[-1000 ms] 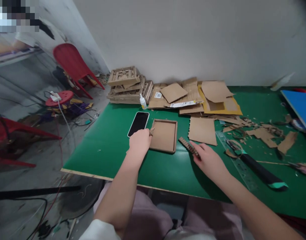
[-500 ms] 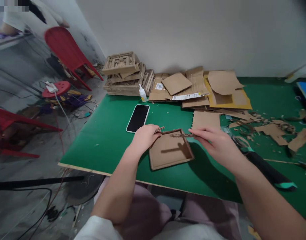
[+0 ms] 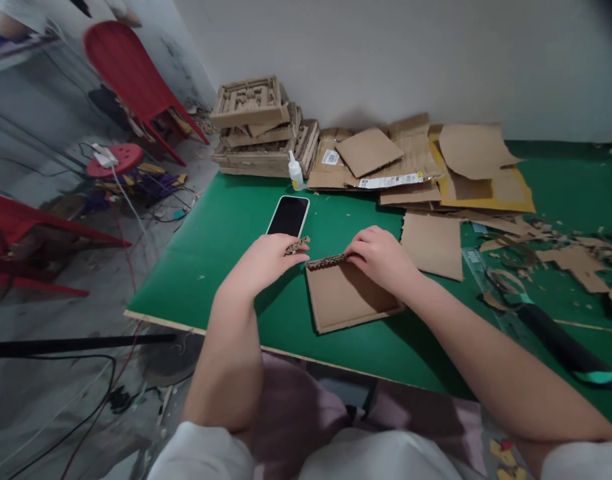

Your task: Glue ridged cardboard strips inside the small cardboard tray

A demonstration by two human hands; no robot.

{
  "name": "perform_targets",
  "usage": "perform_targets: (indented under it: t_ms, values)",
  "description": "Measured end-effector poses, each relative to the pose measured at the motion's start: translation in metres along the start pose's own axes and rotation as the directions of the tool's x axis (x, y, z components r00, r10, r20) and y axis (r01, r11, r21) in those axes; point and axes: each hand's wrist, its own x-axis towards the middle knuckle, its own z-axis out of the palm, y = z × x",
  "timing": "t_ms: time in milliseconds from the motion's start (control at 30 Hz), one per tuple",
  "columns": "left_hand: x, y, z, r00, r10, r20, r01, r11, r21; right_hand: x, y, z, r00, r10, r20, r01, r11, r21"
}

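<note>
A shallow cardboard tray [image 3: 353, 297] with low raised edges lies on the green table before me. My right hand [image 3: 381, 257] pinches the end of a narrow corrugated cardboard strip [image 3: 327, 262], which lies along the tray's far edge. Left of the tray, my left hand [image 3: 269, 260] is closed around short cardboard strips [image 3: 297, 246] that stick out by the thumb; it is apart from the tray. Just beyond this hand lies a phone [image 3: 289, 215] with a dark screen. My right hand and forearm hide the tray's right side.
A white glue bottle [image 3: 295, 172] stands by stacked cardboard frames [image 3: 253, 127]. Flat cardboard sheets [image 3: 369, 152] lie along the wall. To the right are a square cardboard piece [image 3: 433, 244], scraps [image 3: 576, 263] and a black-handled cutting tool [image 3: 561, 340]. A person sits beyond the red chair [image 3: 121, 70].
My right hand has moved left and brought its strip from above the tray onto the far edge. My left hand has drawn away from the tray's left corner. The view has shifted slightly.
</note>
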Motion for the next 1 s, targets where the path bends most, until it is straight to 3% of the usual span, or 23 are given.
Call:
perform_targets:
  t_ms: [233,433,600,767,1000]
  values:
    - [0.005,0.007,0.012,0.995,0.038,0.096,-0.047,0.994,0.098,-0.001,0.003,0.008,0.999,-0.028,-0.04,0.027,1.0,-0.005]
    - [0.007,0.008,0.014,0.993,0.038,0.109,-0.05,0.992,0.112,-0.002,0.016,-0.003,0.995,-0.069,0.065,0.071,0.997,-0.022]
    - [0.007,0.008,0.013,0.992,0.018,0.122,-0.031,0.994,0.103,-0.004,0.036,-0.012,0.985,0.008,0.173,-0.024,0.996,0.091]
    - [0.008,0.007,0.015,0.989,-0.007,0.146,-0.008,0.995,0.1,-0.004,0.035,-0.014,0.969,0.111,0.219,-0.15,0.974,0.17]
    - [0.009,0.004,0.016,0.99,0.004,0.141,-0.018,0.995,0.096,-0.003,0.036,-0.013,0.979,0.087,0.183,-0.115,0.983,0.145]
